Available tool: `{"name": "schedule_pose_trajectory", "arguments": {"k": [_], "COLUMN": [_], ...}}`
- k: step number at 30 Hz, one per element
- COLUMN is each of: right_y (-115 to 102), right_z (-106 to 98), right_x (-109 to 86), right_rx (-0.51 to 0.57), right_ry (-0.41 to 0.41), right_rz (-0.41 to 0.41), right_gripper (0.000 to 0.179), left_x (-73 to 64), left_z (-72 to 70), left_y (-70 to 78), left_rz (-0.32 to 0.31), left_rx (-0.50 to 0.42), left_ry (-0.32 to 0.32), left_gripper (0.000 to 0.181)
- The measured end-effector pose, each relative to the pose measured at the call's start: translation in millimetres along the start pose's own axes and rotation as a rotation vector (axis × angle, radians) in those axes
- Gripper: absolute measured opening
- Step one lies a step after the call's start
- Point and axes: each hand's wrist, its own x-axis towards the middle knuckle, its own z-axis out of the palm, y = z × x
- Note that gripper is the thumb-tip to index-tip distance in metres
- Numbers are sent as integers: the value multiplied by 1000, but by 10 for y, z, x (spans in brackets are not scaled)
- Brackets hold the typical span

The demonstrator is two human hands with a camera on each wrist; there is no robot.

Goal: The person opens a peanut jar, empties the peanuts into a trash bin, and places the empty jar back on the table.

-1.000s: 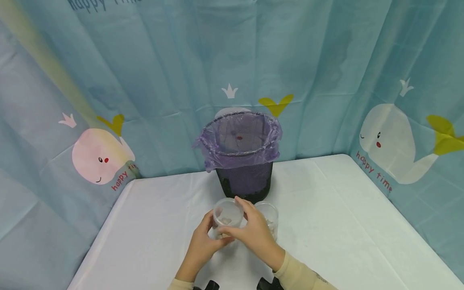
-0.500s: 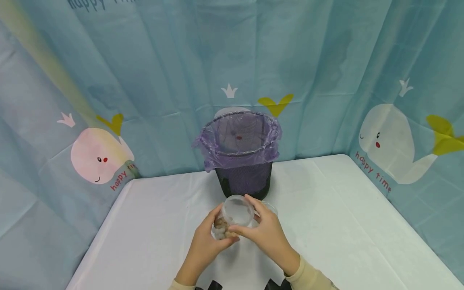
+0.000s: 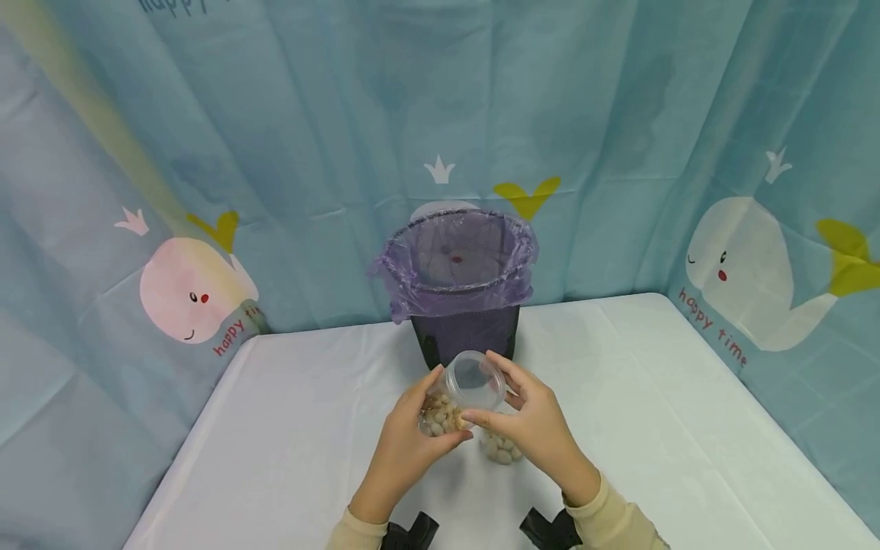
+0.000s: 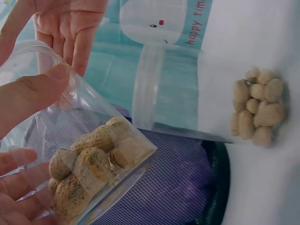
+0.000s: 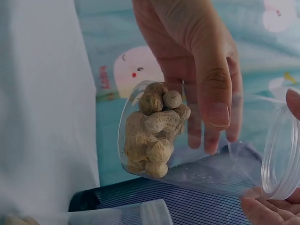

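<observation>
Between both hands hangs a clear plastic jar (image 3: 474, 380), tilted, with shelled-looking tan peanuts in their husks (image 4: 89, 166) gathered at its bottom. My left hand (image 3: 411, 431) grips the peanut end, its thumb lying along the wall in the right wrist view. My right hand (image 3: 539, 420) holds the jar near its rim, with thumb and fingers on either side. Whether a lid covers the mouth I cannot tell. A second clear jar (image 4: 173, 91), also with peanuts in its bottom, stands upright on the table, partly hidden behind my right hand in the head view.
Just beyond the hands stands a black mesh bin (image 3: 467, 332), lined with a purple plastic bag (image 3: 474, 303) folded over its rim. A white cloth covers the table (image 3: 296, 428). Blue patterned curtains (image 3: 330, 130) hang behind and at both sides.
Both hands have moved the jar away from me and to the right, tilting it further. Its peanuts now show more clearly, gathered toward the left hand.
</observation>
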Motion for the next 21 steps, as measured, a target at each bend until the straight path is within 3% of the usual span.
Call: {"name": "schedule_pose_trajectory", "arguments": {"k": [7,14,21], "right_y": [-29,-32,-3], "right_z": [-101,-131,-126], "right_x": [37,49,59], "right_rx": [37,61,58], "right_ry": [-3,-19,-7], "right_rz": [-58,-52,-72], "right_gripper": [81,81,83], "left_x": [88,116,154], "left_z": [19,24,44], "left_y": [59,79,88], "left_rz": [74,84,165], "left_rx": [35,30,74], "left_ry": [35,47,97], "left_gripper": [92,88,91]}}
